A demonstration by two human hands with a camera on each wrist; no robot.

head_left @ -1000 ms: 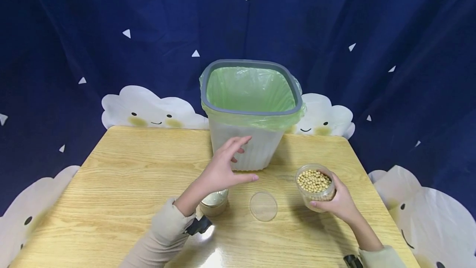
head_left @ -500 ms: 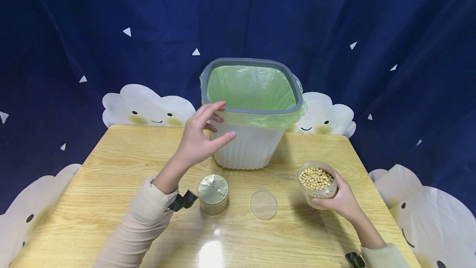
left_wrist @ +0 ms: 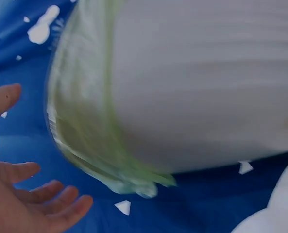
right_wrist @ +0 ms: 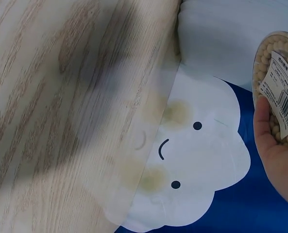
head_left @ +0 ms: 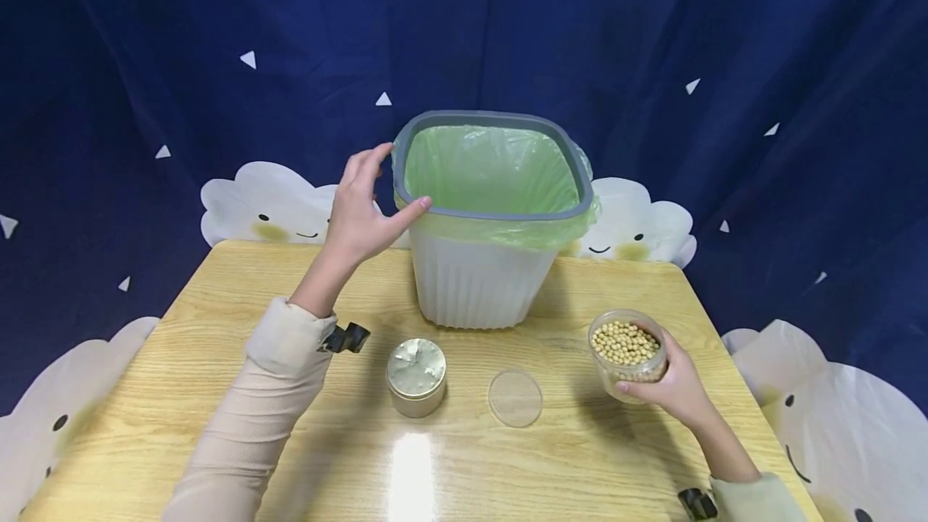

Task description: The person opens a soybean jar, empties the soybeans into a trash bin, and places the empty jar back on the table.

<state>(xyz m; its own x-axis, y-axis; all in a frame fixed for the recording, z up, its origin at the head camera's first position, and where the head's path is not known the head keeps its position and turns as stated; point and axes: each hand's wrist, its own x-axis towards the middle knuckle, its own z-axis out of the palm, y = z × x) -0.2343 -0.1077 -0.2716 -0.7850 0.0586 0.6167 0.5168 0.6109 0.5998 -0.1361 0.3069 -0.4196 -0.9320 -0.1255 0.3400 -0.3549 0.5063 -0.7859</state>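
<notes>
My left hand (head_left: 358, 216) is beside the left front corner of the waste bin's grey rim (head_left: 500, 217), thumb and fingers spread. In the left wrist view, its fingertips (left_wrist: 83, 204) show apart from the green liner bag (left_wrist: 80, 97). My right hand (head_left: 681, 385) grips a clear plastic jar (head_left: 612, 383), which is tilted slightly above the table. Round pale-yellow beans (head_left: 625, 342) fill much of the jar, and its top is uncovered. A white barcode label (right_wrist: 282, 92) shows on the jar in the right wrist view.
A round container with a crinkled silvery top (head_left: 416, 373) stands in front of the bin, near the left forearm. To its right, a clear round lid (head_left: 515, 398) lies flat on the wooden table (head_left: 464, 474). A blue curtain (head_left: 304, 39) hangs behind.
My left hand has moved up and to the left, from in front of the bin to beside its rim, uncovering the silvery-topped container. My right hand still holds the jar in nearly the same place.
</notes>
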